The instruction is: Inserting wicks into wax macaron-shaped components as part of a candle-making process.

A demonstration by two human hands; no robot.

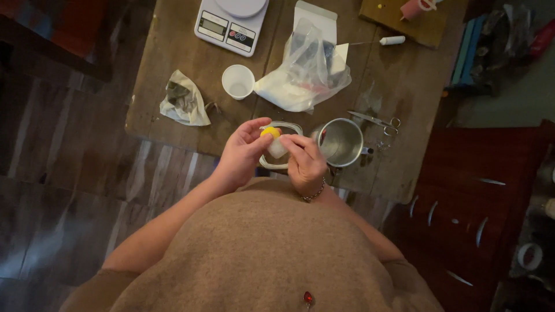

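Yellow-capped small bottle [273, 140], one, pinched between left hand [243, 155] and right hand [304, 163] fingertips above the wooden table's [173, 63] near edge, beside one steel cup [342, 142].

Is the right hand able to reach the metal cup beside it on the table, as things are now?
Probably yes. The metal cup stands just beside the right hand with nothing between them. But that hand and the left hand both hold a small yellow-capped bottle, so it is not free.

The table [173, 69] is worn, matt wood with rough streaks. The cup [342, 141] beside the right hand [304, 163] is shiny metal, as are the scissors [376, 121]. The bag [303, 75] is glossy crinkled plastic; the kitchen scale [231, 23] is smooth white plastic.
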